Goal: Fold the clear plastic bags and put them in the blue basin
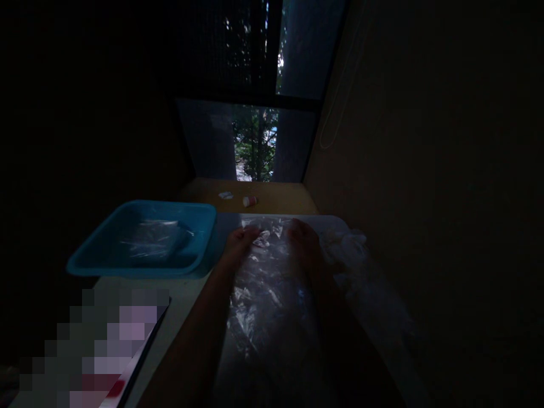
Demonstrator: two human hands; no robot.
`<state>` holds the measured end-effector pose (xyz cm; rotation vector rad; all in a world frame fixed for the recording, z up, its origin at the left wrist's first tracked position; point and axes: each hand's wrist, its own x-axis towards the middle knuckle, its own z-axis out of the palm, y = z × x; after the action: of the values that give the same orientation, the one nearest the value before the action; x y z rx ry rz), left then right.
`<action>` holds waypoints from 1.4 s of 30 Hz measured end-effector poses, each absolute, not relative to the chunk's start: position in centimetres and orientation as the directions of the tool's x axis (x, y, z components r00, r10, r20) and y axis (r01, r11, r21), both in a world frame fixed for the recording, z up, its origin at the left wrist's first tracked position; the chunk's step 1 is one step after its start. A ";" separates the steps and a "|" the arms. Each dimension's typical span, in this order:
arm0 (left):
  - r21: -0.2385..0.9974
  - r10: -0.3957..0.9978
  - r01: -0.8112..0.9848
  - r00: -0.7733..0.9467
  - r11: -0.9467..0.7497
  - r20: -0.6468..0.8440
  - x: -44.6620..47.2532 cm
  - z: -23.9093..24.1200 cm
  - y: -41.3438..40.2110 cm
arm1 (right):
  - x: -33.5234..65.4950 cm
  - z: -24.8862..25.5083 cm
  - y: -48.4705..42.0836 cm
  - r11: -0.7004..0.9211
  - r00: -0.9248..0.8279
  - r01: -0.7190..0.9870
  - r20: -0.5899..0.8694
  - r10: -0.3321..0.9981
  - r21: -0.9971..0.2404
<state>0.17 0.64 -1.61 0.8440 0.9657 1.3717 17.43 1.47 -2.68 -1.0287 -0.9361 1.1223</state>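
A large clear plastic bag [263, 289] stretches over the white table between my forearms, crinkled and shiny. My left hand [242, 243] grips its far left side, with fingers curled at the edge. At the far right side my right hand [305, 241] is closed on the same bag, dim and a little blurred. The lower end of the bag fades into shadow near my body.
A blue plastic basin [202, 269] on the left contains a clear plastic package [153, 238]. More crumpled plastic [352, 249] lies at the right. On the window ledge [280, 198] are a small pink-and-white bottle [250, 201] and a white scrap [225, 195]. A pixelated flat item [127, 334] lies front left.
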 end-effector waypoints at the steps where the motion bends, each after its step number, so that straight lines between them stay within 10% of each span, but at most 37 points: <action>1: 0.929 0.997 -0.368 -0.044 0.043 -0.064 0.2 -1.5 0.6 | 17.4 -2.7 1.5 0.127 0.204 -0.246 0.077 0.976 -0.961; 15: 0.920 0.988 -0.392 -0.137 0.009 -0.068 0.2 -1.4 0.8 | 17.5 -2.8 1.5 0.123 0.184 -0.396 0.053 0.981 -0.910; 26: 0.575 0.761 -0.605 0.647 0.551 -0.049 -2.2 -0.1 -0.7 | 17.9 -1.6 0.1 0.086 0.056 -0.323 0.072 0.996 -0.943; 35: 0.761 0.759 -0.308 0.552 0.571 -0.346 -0.8 -1.1 -0.8 | 17.6 -1.2 -0.1 0.027 -0.058 -0.336 0.049 0.997 -0.941; 42: 0.808 0.840 -0.378 0.486 0.453 -0.243 -0.4 -0.7 -0.7 | 17.4 -1.9 0.5 0.095 -0.036 -0.277 0.110 0.993 -0.956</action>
<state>-0.44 -0.71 -0.66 0.7589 0.7062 0.8341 17.38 0.51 -1.93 -0.9045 -1.0854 1.2883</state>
